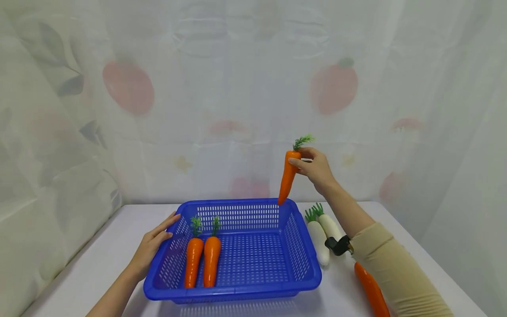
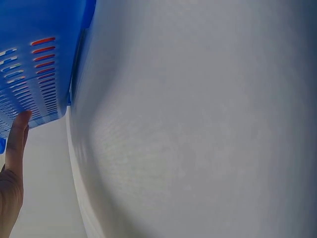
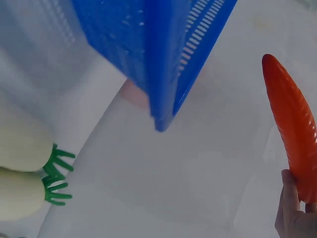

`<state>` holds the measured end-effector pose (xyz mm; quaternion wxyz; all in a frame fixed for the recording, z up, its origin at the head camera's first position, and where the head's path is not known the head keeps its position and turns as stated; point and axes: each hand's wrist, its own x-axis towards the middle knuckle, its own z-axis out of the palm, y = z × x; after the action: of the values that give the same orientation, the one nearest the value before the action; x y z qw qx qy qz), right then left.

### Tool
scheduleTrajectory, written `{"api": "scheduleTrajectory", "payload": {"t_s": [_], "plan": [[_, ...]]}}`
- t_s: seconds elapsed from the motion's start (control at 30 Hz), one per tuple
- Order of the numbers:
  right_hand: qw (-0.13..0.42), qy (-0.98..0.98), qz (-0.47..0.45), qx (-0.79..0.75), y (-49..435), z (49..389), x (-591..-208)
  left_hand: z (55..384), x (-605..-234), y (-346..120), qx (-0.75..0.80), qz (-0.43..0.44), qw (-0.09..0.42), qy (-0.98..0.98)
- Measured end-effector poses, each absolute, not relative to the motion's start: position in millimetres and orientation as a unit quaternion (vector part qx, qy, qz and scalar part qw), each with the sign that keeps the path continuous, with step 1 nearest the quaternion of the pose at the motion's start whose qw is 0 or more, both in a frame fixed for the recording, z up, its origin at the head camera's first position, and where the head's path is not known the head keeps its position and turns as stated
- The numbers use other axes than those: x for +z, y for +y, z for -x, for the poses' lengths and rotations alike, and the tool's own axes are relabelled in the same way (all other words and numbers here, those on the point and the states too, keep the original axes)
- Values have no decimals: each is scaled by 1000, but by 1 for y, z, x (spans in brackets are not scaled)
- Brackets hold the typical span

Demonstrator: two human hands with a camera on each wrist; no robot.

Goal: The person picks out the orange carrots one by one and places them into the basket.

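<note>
My right hand [image 1: 314,169] pinches a carrot [image 1: 288,176] near its leafy green top, above the right back corner of a blue plastic basket [image 1: 233,290]. The carrot's tip points down at the rim. At the basket's left side, my left hand [image 1: 152,244] holds the rim, with thumb and a finger on top. From below, the left wrist view shows finger [image 2: 17,144] contact with the slotted outer wall. Inside the basket, on its left, lie two carrots side by side, a left one [image 1: 193,262] and a right one [image 1: 211,262], leaves toward the back.
Two white radishes with green tops, one nearer [image 1: 318,242] and one farther [image 1: 330,226], lie on the table right of the basket. Another carrot [image 1: 372,288] lies closer, partly hidden by my right sleeve. A printed curtain [image 1: 222,88] hangs behind the table.
</note>
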<state>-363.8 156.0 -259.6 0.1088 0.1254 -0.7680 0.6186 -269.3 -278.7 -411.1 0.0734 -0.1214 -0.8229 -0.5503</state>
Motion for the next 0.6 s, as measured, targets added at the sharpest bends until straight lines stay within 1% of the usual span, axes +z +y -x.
{"api": "scheduleTrajectory", "payload": {"t_s": [0.6], "plan": [[50,-732,-184,654,89,350,-262,267,-410,-280,-543,116,76,-829]]}}
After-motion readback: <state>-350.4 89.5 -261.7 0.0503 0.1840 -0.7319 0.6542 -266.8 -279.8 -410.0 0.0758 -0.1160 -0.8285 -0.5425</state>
